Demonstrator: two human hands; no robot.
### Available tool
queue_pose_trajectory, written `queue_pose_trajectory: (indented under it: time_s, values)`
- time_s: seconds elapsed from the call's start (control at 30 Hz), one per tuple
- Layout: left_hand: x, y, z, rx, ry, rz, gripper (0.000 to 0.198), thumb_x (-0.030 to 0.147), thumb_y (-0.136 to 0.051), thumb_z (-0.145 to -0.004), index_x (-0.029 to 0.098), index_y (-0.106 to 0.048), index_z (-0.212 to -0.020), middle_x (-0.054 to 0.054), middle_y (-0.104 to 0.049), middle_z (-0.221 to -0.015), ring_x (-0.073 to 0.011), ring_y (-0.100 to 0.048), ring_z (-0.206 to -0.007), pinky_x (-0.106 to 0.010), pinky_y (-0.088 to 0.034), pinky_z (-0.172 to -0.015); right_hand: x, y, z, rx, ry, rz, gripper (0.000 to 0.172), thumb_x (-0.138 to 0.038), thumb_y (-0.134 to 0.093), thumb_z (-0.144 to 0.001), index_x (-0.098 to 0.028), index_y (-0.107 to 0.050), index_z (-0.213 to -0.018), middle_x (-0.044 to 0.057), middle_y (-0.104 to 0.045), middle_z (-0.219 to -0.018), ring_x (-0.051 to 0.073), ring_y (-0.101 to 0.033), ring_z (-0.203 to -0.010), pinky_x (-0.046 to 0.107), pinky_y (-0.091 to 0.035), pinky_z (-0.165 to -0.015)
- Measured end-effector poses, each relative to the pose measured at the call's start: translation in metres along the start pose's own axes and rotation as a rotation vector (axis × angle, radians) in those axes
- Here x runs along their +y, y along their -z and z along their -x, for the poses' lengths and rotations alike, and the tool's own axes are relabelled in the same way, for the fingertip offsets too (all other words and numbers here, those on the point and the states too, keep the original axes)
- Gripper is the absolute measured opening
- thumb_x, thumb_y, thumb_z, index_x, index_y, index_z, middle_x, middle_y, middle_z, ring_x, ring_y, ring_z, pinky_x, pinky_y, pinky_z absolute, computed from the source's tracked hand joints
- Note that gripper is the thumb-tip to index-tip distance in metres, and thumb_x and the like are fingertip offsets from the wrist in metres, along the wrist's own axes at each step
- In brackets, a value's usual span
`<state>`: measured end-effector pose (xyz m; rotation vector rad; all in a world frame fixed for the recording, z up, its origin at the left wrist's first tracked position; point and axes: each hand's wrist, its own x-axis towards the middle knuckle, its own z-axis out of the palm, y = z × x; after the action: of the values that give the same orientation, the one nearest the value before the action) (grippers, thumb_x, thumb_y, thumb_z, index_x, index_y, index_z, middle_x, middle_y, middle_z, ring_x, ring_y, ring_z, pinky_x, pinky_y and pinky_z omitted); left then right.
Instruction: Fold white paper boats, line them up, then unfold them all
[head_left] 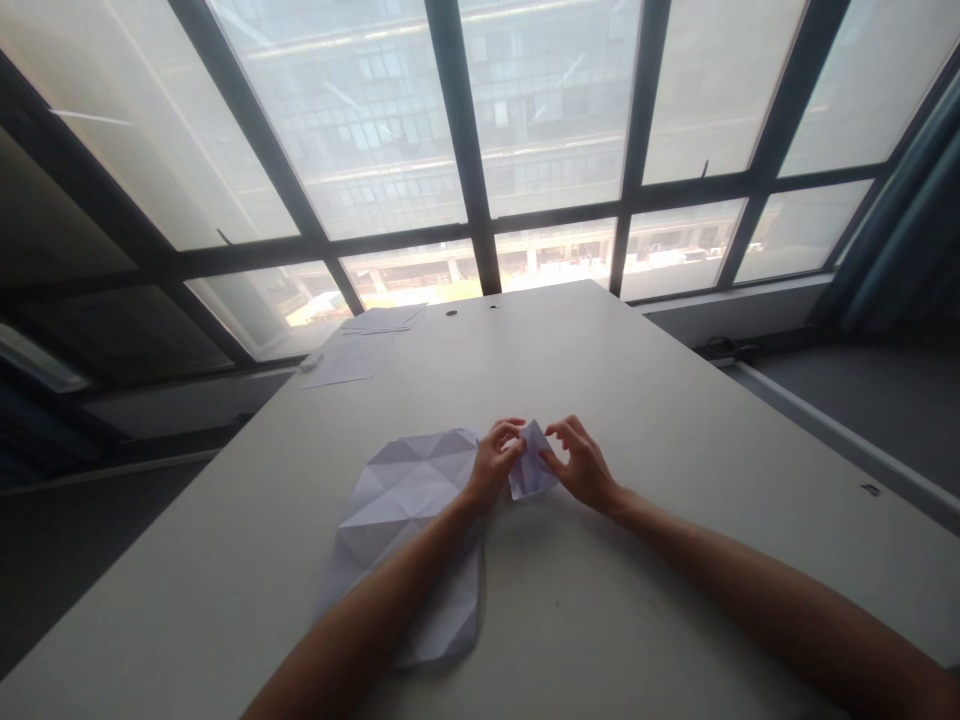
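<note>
Between my two hands, a small piece of folded white paper [533,466] is held upright over the table, its pointed end toward the top. My left hand [495,460] pinches its left side with thumb and fingers. On the opposite side, my right hand [583,462] has its thumb against the paper and its fingers curled near the upper edge. A larger creased sheet of white paper [405,500], marked with crossing fold lines, lies beneath and left of my left forearm, which covers part of it.
The white table [637,400] stretches away to a wall of dark-framed windows [480,240]. Loose paper sheets [349,360] lie at its far left corner. A small dark round piece [451,313] sits near the far edge, and a small dark mark [871,490] shows at the right.
</note>
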<state>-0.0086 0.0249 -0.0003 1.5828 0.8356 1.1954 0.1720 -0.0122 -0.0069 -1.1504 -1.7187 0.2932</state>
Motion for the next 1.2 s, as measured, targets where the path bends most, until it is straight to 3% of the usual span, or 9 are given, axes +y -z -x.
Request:
queue_pose_trajectory:
  time_s: [0.2, 0.37, 0.53, 0.63, 0.73, 0.8, 0.9, 1.03, 1.2]
  values:
    - [0.009, -0.003, 0.004, 0.073, -0.091, -0.082, 0.020, 0.038, -0.065, -0.082, 0.018, -0.064, -0.080, -0.010, -0.053, -0.121, -0.0264, -0.053, -0.116, -0.038, -0.049, -0.091, -0.015, 0.003, 0.002, -0.036, 0.135, 0.228, 0.007, -0.025, -0.058, -0.089, -0.023, -0.064, -0.092, 0.007, -0.055, -0.089, 0.022, -0.050, -0.085, 0.033, -0.042, -0.075]
    - [0.007, -0.002, 0.005, -0.028, -0.109, -0.031, 0.019, 0.036, -0.074, -0.077, 0.019, -0.067, -0.078, -0.010, -0.049, -0.127, -0.0291, -0.045, -0.126, -0.041, -0.043, -0.102, -0.017, 0.002, -0.001, -0.057, 0.101, 0.285, 0.015, -0.035, -0.064, -0.085, -0.021, -0.065, -0.080, 0.006, -0.057, -0.080, 0.021, -0.049, -0.078, 0.032, -0.038, -0.074]
    - [0.005, -0.005, 0.007, -0.108, -0.109, -0.053, 0.021, 0.039, -0.073, -0.079, 0.019, -0.068, -0.079, -0.009, -0.047, -0.130, -0.0286, -0.044, -0.128, -0.040, -0.039, -0.106, -0.015, 0.004, -0.003, -0.074, 0.141, 0.350, 0.012, -0.027, -0.062, -0.085, -0.020, -0.062, -0.075, 0.005, -0.057, -0.077, 0.019, -0.049, -0.076, 0.031, -0.036, -0.073]
    - [0.002, -0.007, 0.007, -0.128, -0.100, -0.023, 0.025, 0.040, -0.068, -0.084, 0.022, -0.065, -0.100, -0.010, -0.049, -0.128, -0.0261, -0.049, -0.121, -0.038, -0.045, -0.099, -0.014, 0.004, -0.003, -0.063, 0.127, 0.248, 0.022, -0.020, -0.053, -0.088, -0.020, -0.055, -0.066, 0.003, -0.054, -0.073, 0.017, -0.048, -0.073, 0.030, -0.037, -0.070]
    - [-0.002, -0.006, 0.007, -0.113, -0.042, 0.062, 0.050, 0.041, -0.065, -0.086, 0.029, -0.046, -0.131, -0.010, -0.048, -0.134, -0.0225, -0.058, -0.109, -0.033, -0.052, -0.085, -0.012, 0.005, -0.004, -0.016, 0.072, 0.035, 0.026, -0.020, -0.049, -0.089, -0.021, -0.049, -0.063, 0.001, -0.050, -0.071, 0.016, -0.046, -0.068, 0.029, -0.037, -0.066]
    - [-0.005, -0.004, 0.005, -0.098, 0.012, 0.086, 0.062, 0.042, -0.062, -0.088, 0.031, -0.034, -0.142, -0.011, -0.046, -0.139, -0.0209, -0.061, -0.103, -0.031, -0.053, -0.080, -0.011, 0.006, -0.005, 0.013, 0.013, -0.121, 0.028, -0.022, -0.048, -0.089, -0.021, -0.047, -0.062, 0.000, -0.048, -0.069, 0.015, -0.045, -0.065, 0.028, -0.038, -0.063]
    - [-0.008, -0.002, 0.001, -0.097, 0.097, 0.067, 0.065, 0.043, -0.063, -0.087, 0.027, -0.034, -0.143, -0.014, -0.050, -0.136, -0.0224, -0.063, -0.100, -0.032, -0.053, -0.078, -0.008, 0.007, -0.007, 0.034, -0.077, -0.312, 0.029, -0.025, -0.046, -0.090, -0.020, -0.047, -0.061, -0.001, -0.047, -0.068, 0.014, -0.045, -0.064, 0.027, -0.038, -0.061]
    - [-0.009, -0.005, -0.001, -0.118, 0.127, -0.001, 0.060, 0.040, -0.066, -0.084, 0.021, -0.045, -0.137, -0.013, -0.065, -0.116, -0.0240, -0.065, -0.099, -0.034, -0.053, -0.080, -0.001, 0.006, -0.009, 0.091, -0.216, -0.483, 0.029, -0.032, -0.047, -0.089, -0.020, -0.045, -0.063, -0.003, -0.044, -0.063, 0.012, -0.042, -0.058, 0.025, -0.036, -0.054]
    - [-0.010, -0.005, 0.000, -0.082, 0.104, -0.018, 0.058, 0.023, -0.066, -0.080, 0.021, -0.047, -0.135, -0.012, -0.063, -0.117, -0.0224, -0.064, -0.098, -0.031, -0.052, -0.078, 0.013, 0.003, -0.012, 0.183, -0.372, -0.549, 0.029, -0.038, -0.045, -0.088, -0.022, -0.041, -0.065, -0.006, -0.034, -0.056, 0.011, -0.032, -0.052, 0.024, -0.028, -0.048]
